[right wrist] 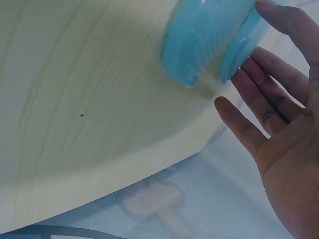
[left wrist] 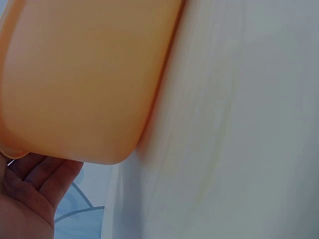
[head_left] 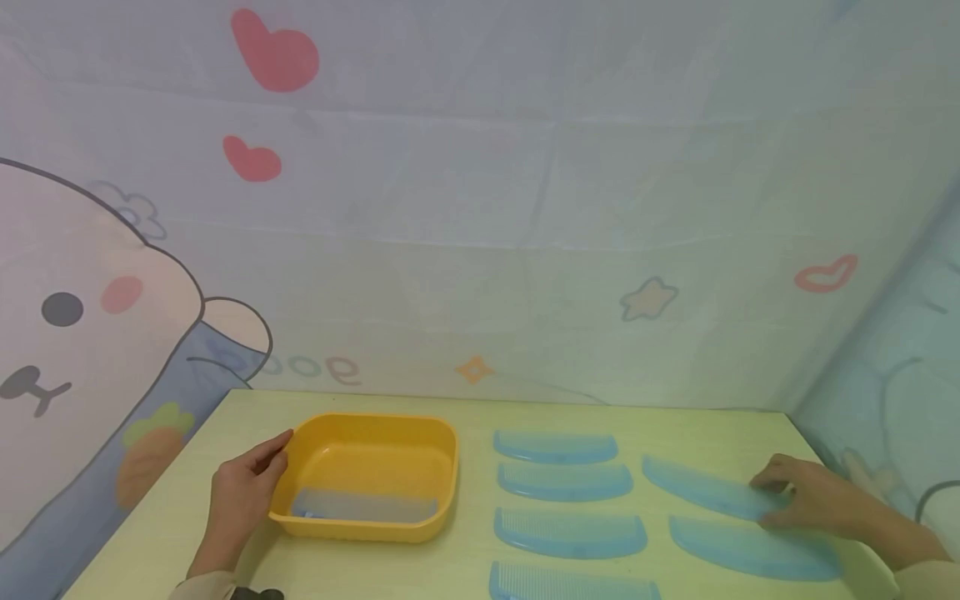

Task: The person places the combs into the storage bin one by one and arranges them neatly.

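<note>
At the left, my left hand (head_left: pixel 246 492) pinches the left rim of a yellow plastic basin (head_left: pixel 375 458). A bluish comb (head_left: pixel 367 505) lies inside it along the near wall. The left wrist view shows the basin's outer wall (left wrist: pixel 89 84) with curled fingers under the rim. Over on the right, my right hand (head_left: pixel 817 500) pinches the right end of a translucent blue comb (head_left: pixel 697 486) between thumb and fingers. Closer to me, another blue comb (head_left: pixel 742 546) lies partly under that hand in the head view. Both combs show in the right wrist view, thumb and fingertips around the farther one (right wrist: pixel 244 42).
Several more blue combs (head_left: pixel 570 533) lie in a column between the basin and the right-hand pair. The pale wooden table (head_left: pixel 472 575) ends at a printed cloth backdrop (head_left: pixel 525 250) behind. A dark cable (head_left: pixel 930 496) curves past the table's right side.
</note>
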{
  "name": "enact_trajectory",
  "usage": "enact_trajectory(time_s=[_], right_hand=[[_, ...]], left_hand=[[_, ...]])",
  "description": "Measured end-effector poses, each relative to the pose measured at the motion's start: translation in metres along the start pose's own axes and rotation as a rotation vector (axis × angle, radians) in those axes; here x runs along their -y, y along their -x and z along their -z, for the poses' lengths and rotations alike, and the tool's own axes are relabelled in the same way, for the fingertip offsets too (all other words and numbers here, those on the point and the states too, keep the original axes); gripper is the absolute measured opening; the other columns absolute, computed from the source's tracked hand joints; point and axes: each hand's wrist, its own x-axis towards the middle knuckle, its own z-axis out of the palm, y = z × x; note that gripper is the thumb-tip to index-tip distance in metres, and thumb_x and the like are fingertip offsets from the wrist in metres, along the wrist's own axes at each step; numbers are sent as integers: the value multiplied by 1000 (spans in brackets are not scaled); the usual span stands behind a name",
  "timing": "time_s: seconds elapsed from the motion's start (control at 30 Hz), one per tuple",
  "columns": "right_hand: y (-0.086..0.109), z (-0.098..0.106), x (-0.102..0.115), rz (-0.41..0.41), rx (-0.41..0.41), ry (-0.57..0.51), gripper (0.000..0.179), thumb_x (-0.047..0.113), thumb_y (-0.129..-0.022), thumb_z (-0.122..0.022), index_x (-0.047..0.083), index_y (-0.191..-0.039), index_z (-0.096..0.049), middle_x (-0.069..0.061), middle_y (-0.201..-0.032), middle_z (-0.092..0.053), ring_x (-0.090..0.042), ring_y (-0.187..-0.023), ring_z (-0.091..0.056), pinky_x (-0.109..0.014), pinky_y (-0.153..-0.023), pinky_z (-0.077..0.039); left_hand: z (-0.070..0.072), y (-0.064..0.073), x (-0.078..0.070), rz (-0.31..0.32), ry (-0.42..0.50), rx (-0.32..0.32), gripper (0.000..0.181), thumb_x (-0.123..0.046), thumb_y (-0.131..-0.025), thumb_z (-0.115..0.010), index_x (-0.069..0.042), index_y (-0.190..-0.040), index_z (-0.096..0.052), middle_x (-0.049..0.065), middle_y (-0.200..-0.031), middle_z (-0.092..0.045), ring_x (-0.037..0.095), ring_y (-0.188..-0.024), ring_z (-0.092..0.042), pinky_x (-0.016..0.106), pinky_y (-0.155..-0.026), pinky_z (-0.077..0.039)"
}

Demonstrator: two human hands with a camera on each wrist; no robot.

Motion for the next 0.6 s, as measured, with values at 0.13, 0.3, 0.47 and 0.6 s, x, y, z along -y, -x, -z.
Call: enact_trajectory(time_s=[0.13,0.3,0.47,0.6], right_hand=[[0,-5,0,5,-38,47,38,17,-80,-94,3,-108,-74,8,-99,-63,-2,-91,-59,-28,-71,-56],[0,-4,-1,-16,-33,45,37,17,-82,-93,3,-108,-71,4,-102,-67,-2,-91,-61,-28,-72,-57],[-4,0,4,-8,-12,48,37,14,-83,-91,-3,-110,-71,-6,-103,-72,-6,-91,-65,-29,-72,-59],[-7,1,9,5,-1,88,40,15,-82,-91,-6,-111,-72,-5,-103,-71,-9,-90,-66,-29,-72,-58]], left_hand=[[-1,0,1,-17,3,-4,31,0,-103,-66,5,-133,-71,26,-122,-73,-19,-89,-55,6,-72,-50],[0,1,0,14,-4,6,31,-2,-104,-65,4,-134,-71,25,-124,-73,-19,-90,-54,5,-73,-50],[1,0,-1,27,-10,9,32,-3,-104,-66,3,-135,-71,25,-125,-72,-18,-90,-55,5,-73,-50],[0,0,1,23,-13,8,31,-2,-104,-66,4,-134,-71,26,-124,-72,-19,-89,-55,5,-72,-49]])
